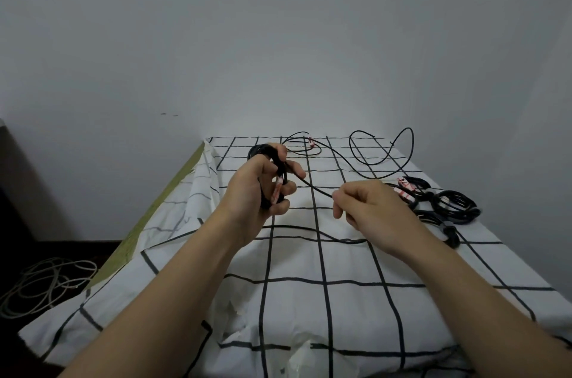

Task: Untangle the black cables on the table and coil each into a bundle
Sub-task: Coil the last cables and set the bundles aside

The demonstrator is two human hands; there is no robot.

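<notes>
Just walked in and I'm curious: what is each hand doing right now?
Left hand: closed round a coil of black cable.
Right hand: pinching the loose strand running from that coil.

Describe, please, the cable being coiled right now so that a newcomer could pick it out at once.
Start at the white cloth with black grid lines and look left of its middle, where the left hand grips a small black coil. Unlike the finished bundles lying on the cloth at the right, it is held in the air, and a strand runs from it to the right hand.
</notes>
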